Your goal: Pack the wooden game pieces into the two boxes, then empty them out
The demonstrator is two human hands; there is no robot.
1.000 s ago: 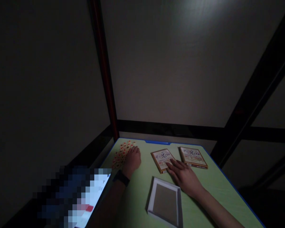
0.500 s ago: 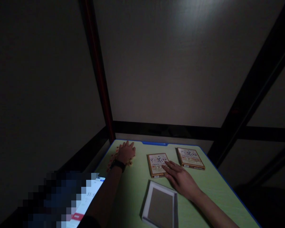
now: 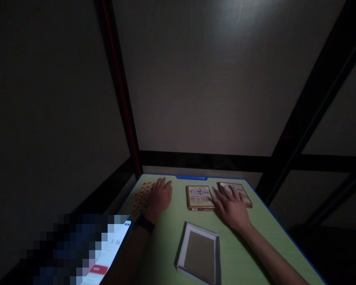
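At the far left of the table, my left hand [image 3: 160,198] lies with its fingers stretched out, against the right side of a patch of small round pieces [image 3: 140,200] with red markings. The hand covers some of the pieces. My right hand [image 3: 233,209] is spread flat between two thin boxes, palm down. Its fingers overlap the right game box [image 3: 245,191], and its thumb side meets the right edge of the left game box [image 3: 199,194]. Both boxes carry dark brush-style characters and orange borders. Nearer to me rests an open shallow white box half [image 3: 180,257] with a grey-brown inside.
The light green table [image 3: 237,261] has a blue rim, with a blue strip [image 3: 192,177] at its far edge. A lit phone screen [image 3: 106,249] stands at lower left, beside my left forearm. Grey wall panels and dark beams enclose the table.
My right hand has moved right and away from me, from the left game box towards the right one. The left box has been pushed farther back and straightened. My left hand has uncovered more pieces.
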